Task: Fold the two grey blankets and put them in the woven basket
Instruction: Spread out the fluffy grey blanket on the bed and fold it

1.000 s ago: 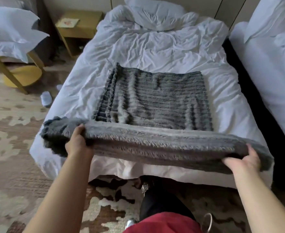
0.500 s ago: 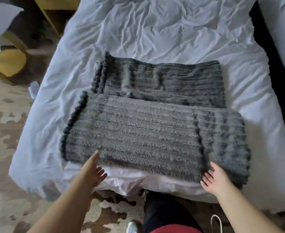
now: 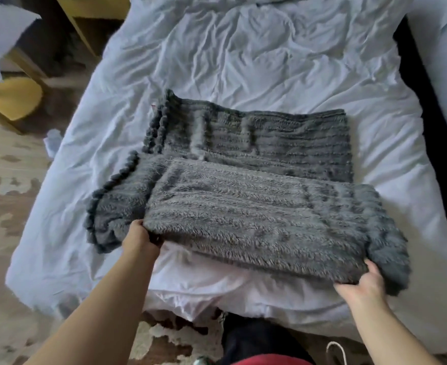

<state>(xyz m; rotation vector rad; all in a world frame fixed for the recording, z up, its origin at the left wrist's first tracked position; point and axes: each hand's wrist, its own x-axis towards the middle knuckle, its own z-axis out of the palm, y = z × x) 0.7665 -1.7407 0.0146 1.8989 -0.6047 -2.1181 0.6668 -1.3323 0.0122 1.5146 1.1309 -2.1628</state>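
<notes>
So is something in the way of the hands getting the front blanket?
No, nothing visible. The left hand and right hand both grip the near edge of the front blanket. The woven basket is out of view.

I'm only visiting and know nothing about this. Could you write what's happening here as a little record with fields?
place: bed with a rumpled white sheet
near blanket: grey, fluffy, at the bed's foot, its far edge lying over the far blanket
far blanket: grey, folded, lying flat, no hand on it
left hand: grips the near blanket's near left edge
right hand: grips its near right corner
woven basket: not in view
</notes>
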